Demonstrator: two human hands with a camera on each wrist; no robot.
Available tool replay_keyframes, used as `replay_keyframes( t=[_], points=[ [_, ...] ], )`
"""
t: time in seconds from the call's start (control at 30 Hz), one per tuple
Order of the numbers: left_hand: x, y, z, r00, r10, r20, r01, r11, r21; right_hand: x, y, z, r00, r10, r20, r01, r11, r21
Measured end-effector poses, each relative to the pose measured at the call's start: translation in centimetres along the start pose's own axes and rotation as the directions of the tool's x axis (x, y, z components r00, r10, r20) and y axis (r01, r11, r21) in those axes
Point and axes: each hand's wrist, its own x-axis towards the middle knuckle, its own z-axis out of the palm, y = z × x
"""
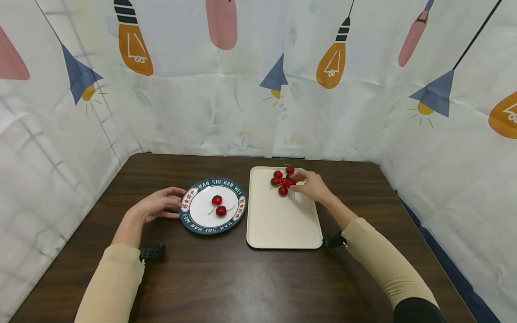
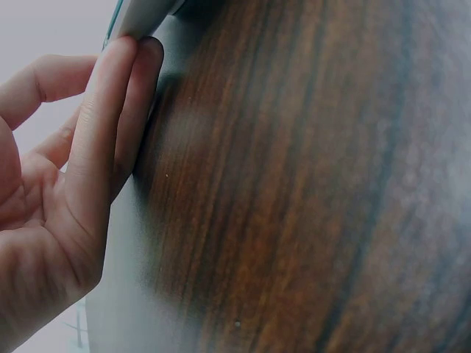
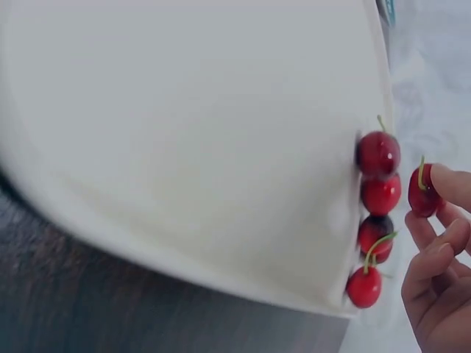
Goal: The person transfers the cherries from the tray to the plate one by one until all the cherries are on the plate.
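My left hand [image 1: 163, 204] is at the left rim of a round white plate [image 1: 202, 199] with a dark teal lettered border. In the left wrist view its straight fingers [image 2: 99, 132] meet the plate's edge [image 2: 143, 16]. Two red cherries [image 1: 221, 211] with stems lie on that plate. Over the far end of a cream rectangular tray [image 1: 282, 224], my right hand [image 1: 310, 185] pinches a dark red cherry [image 3: 422, 193] between thumb and fingers. Several other cherries [image 3: 378, 154] lie clustered close by on the tray, some with green stems.
Plate and tray sit side by side on a dark wood-grain table [image 1: 226, 278], a narrow gap between them. A pale curtain [image 1: 194, 112] printed with lamps and bulbs hangs behind and along both sides. Dark wrist devices [image 1: 153, 252] are on both forearms.
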Motion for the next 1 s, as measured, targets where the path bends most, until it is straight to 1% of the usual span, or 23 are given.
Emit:
replay_keyframes(
  t=[0.1, 0.33, 0.43, 0.6, 0.67, 0.83, 1.0],
  points=[
    [0.0, 0.0, 0.0, 1.000, 0.001, 0.000, -0.001, 1.000, 0.005, 0.1, -0.5, 0.1, 1.000, -0.019, 0.000, 0.019, 1.000, 0.015],
    [-0.1, 0.2, 0.1, 1.000, 0.002, 0.002, -0.002, 1.000, 0.006, 0.6, -1.5, 0.9, 0.997, -0.072, 0.011, 0.072, 0.997, -0.005],
    [-0.2, 0.2, 0.2, 1.000, 0.005, 0.002, -0.005, 1.000, 0.004, 0.8, -2.2, 1.3, 0.995, -0.101, 0.015, 0.100, 0.995, 0.011],
    [-0.1, 0.1, 0.0, 1.000, 0.008, 0.002, -0.008, 1.000, 0.010, 1.1, -3.2, 2.2, 0.994, -0.104, 0.037, 0.102, 0.994, 0.039],
    [-0.1, 0.0, 0.0, 1.000, 0.000, -0.004, 0.000, 1.000, 0.011, 1.2, -3.7, 2.6, 0.994, -0.103, 0.047, 0.101, 0.994, 0.045],
    [-0.2, 0.0, 0.0, 1.000, -0.013, -0.021, 0.013, 1.000, 0.014, 1.5, -4.6, 3.4, 0.990, -0.129, 0.063, 0.125, 0.990, 0.072],
    [-0.2, -0.1, 0.0, 1.000, -0.008, -0.018, 0.008, 1.000, 0.017, 2.0, -5.4, 4.4, 0.986, -0.152, 0.072, 0.148, 0.987, 0.059]
  ],
)
